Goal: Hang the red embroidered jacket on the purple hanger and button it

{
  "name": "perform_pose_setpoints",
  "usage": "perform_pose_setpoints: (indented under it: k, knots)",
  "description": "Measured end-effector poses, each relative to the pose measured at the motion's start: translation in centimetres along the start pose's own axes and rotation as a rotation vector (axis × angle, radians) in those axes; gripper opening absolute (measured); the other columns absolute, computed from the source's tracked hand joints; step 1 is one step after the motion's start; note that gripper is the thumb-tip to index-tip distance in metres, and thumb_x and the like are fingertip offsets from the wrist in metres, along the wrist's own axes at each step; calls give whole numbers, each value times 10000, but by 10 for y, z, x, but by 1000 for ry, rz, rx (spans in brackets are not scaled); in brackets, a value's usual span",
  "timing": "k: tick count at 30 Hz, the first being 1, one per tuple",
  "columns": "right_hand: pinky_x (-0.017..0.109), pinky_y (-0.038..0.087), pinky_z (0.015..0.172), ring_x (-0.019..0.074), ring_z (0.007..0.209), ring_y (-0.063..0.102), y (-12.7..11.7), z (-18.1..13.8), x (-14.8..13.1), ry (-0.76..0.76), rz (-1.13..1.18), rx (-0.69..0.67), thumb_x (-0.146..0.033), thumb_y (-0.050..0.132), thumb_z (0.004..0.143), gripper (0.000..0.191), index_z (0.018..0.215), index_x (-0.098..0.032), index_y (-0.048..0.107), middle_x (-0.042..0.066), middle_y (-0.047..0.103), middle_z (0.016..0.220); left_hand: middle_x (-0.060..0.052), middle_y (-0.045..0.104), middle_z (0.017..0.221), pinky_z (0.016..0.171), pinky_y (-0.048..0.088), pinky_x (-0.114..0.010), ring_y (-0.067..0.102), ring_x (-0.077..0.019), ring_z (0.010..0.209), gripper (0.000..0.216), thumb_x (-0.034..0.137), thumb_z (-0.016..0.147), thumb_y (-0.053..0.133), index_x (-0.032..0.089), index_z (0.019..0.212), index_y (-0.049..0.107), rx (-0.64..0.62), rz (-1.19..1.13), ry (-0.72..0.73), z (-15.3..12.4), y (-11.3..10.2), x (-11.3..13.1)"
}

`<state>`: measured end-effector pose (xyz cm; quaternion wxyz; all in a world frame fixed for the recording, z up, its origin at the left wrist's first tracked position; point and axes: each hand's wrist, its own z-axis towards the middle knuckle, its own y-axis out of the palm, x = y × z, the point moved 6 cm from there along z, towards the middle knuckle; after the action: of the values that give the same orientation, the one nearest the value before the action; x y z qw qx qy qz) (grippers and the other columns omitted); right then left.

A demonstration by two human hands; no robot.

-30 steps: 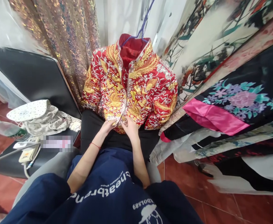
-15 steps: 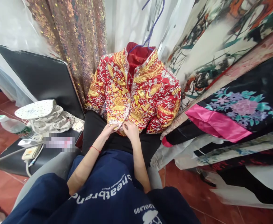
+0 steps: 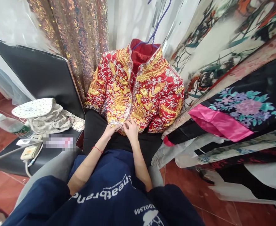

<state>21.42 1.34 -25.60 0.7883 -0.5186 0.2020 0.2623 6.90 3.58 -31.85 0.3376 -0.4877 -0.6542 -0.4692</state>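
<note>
In front of me a red jacket (image 3: 144, 91) with gold and silver embroidery hangs on a purple hanger (image 3: 153, 34), its lower part over black cloth (image 3: 94, 128) on my lap. My left hand (image 3: 111, 129) pinches the jacket's silver-trimmed hem near the front opening. Just beside it, my right hand (image 3: 130, 129) is closed at the same edge, thumb and fingers pressed together. Whatever those right fingertips hold is too small to make out. The front opening runs up from between my hands to the stand-up collar.
At left, a black chair (image 3: 35, 70) bears a dotted white cloth bag (image 3: 46, 117), a plastic bottle (image 3: 9, 125) and a power strip (image 3: 30, 151) with cables. Sequined fabric (image 3: 81, 40) hangs behind. Garments, including a black one with pink trim (image 3: 220, 122), hang at right.
The view has shifted slightly. My right hand has moved up a little along the jacket's front edge, while my left keeps its pinch on the hem.
</note>
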Motion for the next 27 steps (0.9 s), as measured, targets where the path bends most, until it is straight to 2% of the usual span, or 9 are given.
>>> perform_pose_setpoints:
  k: [5, 9, 14, 18, 20, 21, 23, 25, 27]
  knots:
    - [253, 459, 691, 105, 642, 586, 3, 4, 2, 42, 65, 93, -293, 565, 925, 181, 867, -194, 705, 48, 659, 1019, -137, 796, 1058, 1003, 560, -417, 734, -307, 1048, 614, 363, 448, 953, 95, 972, 776, -38, 67, 67, -1, -4, 17]
    - [259, 474, 673, 112, 598, 552, 0, 10, 13, 81, 102, 149, -295, 532, 933, 202, 845, -191, 680, 34, 633, 902, -148, 794, 1056, 1007, 559, -428, 737, -314, 1041, 627, 406, 451, 938, 89, 966, 771, -70, 138, 66, -5, -1, 14]
    - [264, 473, 655, 135, 627, 562, -14, 22, 27, 59, 112, 184, -316, 500, 959, 228, 858, -192, 663, 39, 621, 845, -147, 802, 971, 862, 592, -372, 757, -285, 929, 555, 498, 553, 879, 98, 920, 761, -141, 306, -2, -21, -2, 5]
    - [254, 466, 663, 140, 663, 577, -21, 23, 16, -51, 104, 156, -321, 482, 990, 252, 858, -206, 663, 41, 644, 849, -131, 744, 649, 660, 541, -336, 739, -277, 692, 507, 630, 724, 725, 123, 710, 720, -175, 559, -99, -36, -18, 10]
    - [253, 459, 668, 147, 698, 595, -20, 18, 6, -95, 85, 148, -320, 453, 1012, 282, 872, -206, 670, 55, 666, 872, -117, 670, 527, 634, 509, -327, 725, -295, 668, 535, 666, 761, 682, 146, 636, 663, -143, 673, -115, -42, -25, 20]
    - [252, 454, 667, 149, 713, 603, -19, 15, 0, -117, 73, 141, -320, 445, 1020, 292, 884, -205, 676, 62, 677, 894, -115, 661, 528, 645, 501, -321, 729, -307, 707, 523, 663, 769, 683, 156, 643, 643, -97, 767, -92, -44, -27, 29]
    - [248, 442, 662, 149, 734, 615, -17, 9, -10, -162, 47, 119, -314, 445, 1026, 294, 903, -206, 689, 71, 691, 929, -119, 711, 657, 694, 491, -313, 735, -321, 839, 468, 629, 788, 696, 165, 753, 641, 1, 1041, 34, -48, -20, 50]
    - [242, 432, 652, 145, 730, 615, -16, 3, -19, -210, 23, 91, -299, 455, 1024, 283, 915, -209, 700, 67, 695, 930, -109, 755, 845, 735, 475, -306, 730, -299, 913, 400, 570, 844, 672, 180, 923, 641, 41, 1311, 231, -51, 1, 70]
    - [237, 433, 656, 139, 719, 610, -17, -1, -26, -253, 4, 69, -276, 461, 1019, 274, 916, -212, 706, 60, 692, 915, -97, 757, 961, 740, 452, -296, 724, -269, 927, 300, 471, 913, 615, 190, 1020, 623, 21, 1421, 403, -51, 26, 80]
